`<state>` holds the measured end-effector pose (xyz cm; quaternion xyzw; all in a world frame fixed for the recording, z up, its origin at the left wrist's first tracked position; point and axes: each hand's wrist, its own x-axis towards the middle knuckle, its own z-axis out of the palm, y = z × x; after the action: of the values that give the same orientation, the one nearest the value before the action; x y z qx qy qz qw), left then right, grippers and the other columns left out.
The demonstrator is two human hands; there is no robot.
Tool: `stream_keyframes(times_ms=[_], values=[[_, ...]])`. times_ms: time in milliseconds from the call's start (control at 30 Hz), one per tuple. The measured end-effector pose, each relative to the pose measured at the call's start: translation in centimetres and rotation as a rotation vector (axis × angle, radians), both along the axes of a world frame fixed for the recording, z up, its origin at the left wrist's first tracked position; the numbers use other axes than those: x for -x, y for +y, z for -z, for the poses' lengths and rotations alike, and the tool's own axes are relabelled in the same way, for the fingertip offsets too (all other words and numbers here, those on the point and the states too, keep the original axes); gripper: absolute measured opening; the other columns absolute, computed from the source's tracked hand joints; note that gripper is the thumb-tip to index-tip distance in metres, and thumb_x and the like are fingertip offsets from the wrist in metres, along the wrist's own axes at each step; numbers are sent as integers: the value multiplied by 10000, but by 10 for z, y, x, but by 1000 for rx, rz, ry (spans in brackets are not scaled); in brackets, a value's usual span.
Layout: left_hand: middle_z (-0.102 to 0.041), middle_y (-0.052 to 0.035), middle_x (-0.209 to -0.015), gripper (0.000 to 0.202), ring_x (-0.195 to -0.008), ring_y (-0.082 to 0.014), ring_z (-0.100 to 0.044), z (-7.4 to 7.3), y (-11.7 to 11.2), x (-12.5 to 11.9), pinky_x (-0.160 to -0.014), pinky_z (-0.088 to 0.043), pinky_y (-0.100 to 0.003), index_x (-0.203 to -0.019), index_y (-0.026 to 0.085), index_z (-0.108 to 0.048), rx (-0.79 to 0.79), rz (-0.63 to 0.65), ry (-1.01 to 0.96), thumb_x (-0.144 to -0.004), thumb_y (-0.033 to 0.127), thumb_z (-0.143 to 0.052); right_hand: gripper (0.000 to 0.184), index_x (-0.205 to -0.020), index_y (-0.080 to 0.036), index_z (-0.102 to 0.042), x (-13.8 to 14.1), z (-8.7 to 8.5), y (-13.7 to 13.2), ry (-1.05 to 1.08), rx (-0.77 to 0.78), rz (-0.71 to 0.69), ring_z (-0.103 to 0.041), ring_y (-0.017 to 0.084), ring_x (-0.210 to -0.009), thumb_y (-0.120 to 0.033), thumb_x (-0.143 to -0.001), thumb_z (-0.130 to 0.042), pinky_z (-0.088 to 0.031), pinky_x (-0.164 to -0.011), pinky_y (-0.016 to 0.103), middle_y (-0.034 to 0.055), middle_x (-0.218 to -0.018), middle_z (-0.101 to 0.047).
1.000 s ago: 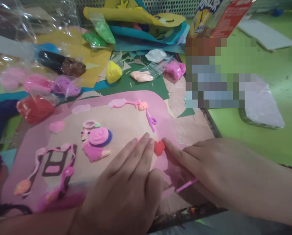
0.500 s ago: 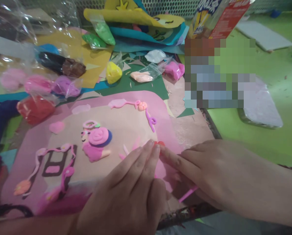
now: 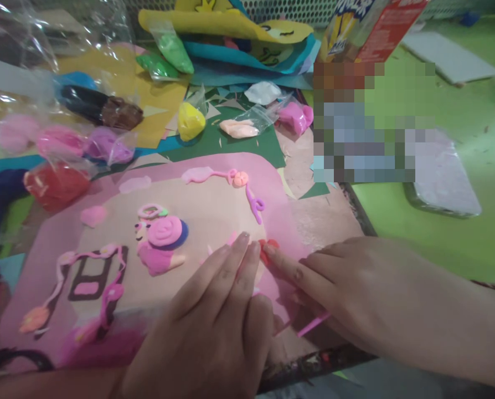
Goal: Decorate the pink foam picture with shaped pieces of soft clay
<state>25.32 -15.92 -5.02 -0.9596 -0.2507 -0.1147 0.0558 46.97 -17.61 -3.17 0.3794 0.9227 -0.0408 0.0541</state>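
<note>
My left hand [image 3: 214, 321] lies flat on a pink sheet [image 3: 274, 183], fingers stretched out side by side, their tips next to a small red clay heart [image 3: 269, 247]. My right hand [image 3: 355, 288] comes in from the right with its index fingertip pressed on that heart. A thin pink stick [image 3: 314, 324] pokes out from under its curled lower fingers. The heart is partly hidden by both hands' fingertips. On the beige panel [image 3: 214, 213] sit a pink clay snail figure [image 3: 162, 238] and a pink and dark clay frame [image 3: 93, 271].
Bags of clay lie behind the sheet: red [image 3: 54, 183], purple [image 3: 106, 145], brown [image 3: 120, 113], yellow [image 3: 190, 120], green [image 3: 164, 55], pink [image 3: 296, 116]. Coloured paper sheets [image 3: 239, 33] pile up at the back. A carton [image 3: 372, 27] and a wrapped flat pack [image 3: 442, 177] stand on the green surface at the right.
Both hands' fingertips have closed in on the red heart, which was in plain view a second ago and is now partly covered. The hands otherwise stay in place.
</note>
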Motion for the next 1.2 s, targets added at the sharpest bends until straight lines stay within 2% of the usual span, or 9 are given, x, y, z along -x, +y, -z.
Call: stream_keyframes(times_ms=[100,267,467,567,733,833,933,1033,1200], values=[[-542,-204,-1294,220,-1312,-304,-382,2,0,0,-1102,-298,-429,-910,95,-565,-3,2,-1,-914,121,-347,520,-1350,-96,-391,0,1,0,-12,6,-6,-474,129,-542,-183,-849,-498,-250,-520,283,5,-686,-604],[-532,-193,-1308,240,-1322,-282,-370,2,2,-3,-1121,-266,-400,-912,97,-568,35,11,-21,-916,112,-329,406,-1245,-136,-495,0,2,1,1,8,-11,-493,137,-571,-200,-845,-519,-252,-527,295,0,-709,-605],[-523,-192,-1317,242,-1334,-275,-351,2,1,-1,-1128,-250,-397,-903,102,-566,51,13,-19,-912,98,-324,440,-1294,-107,-445,0,2,1,8,-37,-30,-492,136,-574,-174,-861,-484,-255,-529,304,4,-723,-610],[-503,-213,-1328,232,-1336,-293,-340,3,0,-1,-1126,-247,-410,-888,97,-560,28,15,-22,-916,107,-329,428,-1299,-113,-440,-1,2,1,9,-4,-31,-492,139,-580,-196,-880,-470,-261,-529,304,10,-730,-611],[-513,-228,-1309,281,-1304,-310,-389,3,1,-3,-1114,-258,-415,-898,74,-565,-20,40,-29,-918,91,-285,527,-1372,-152,-355,-2,4,0,20,32,0,-484,140,-561,-244,-875,-503,-240,-514,297,-10,-706,-595],[-535,-212,-1294,276,-1303,-291,-398,3,1,-3,-1120,-248,-398,-932,72,-574,-8,29,-41,-922,111,-301,427,-1303,-144,-434,-2,1,0,68,35,-23,-470,137,-564,-219,-887,-493,-247,-516,299,-5,-702,-588],[-560,-184,-1280,248,-1303,-268,-406,3,1,-3,-1125,-241,-379,-942,90,-576,27,24,-57,-928,152,-336,241,-1110,-142,-557,-2,-6,1,168,67,-36,-446,138,-563,-202,-930,-408,-266,-518,302,7,-696,-573],[-576,-171,-1265,234,-1288,-269,-428,4,2,-3,-1122,-244,-381,-939,98,-570,19,22,-59,-926,156,-344,238,-1003,-141,-587,-3,-10,2,217,14,6,-423,146,-550,-197,-944,-363,-268,-513,304,9,-662,-551],[-574,-198,-1253,256,-1261,-286,-456,3,2,-2,-1108,-262,-392,-845,108,-547,-11,45,-59,-922,120,-304,208,-972,-152,-595,-2,-5,3,112,-12,7,-416,131,-529,-200,-922,-399,-251,-520,288,14,-647,-564]])
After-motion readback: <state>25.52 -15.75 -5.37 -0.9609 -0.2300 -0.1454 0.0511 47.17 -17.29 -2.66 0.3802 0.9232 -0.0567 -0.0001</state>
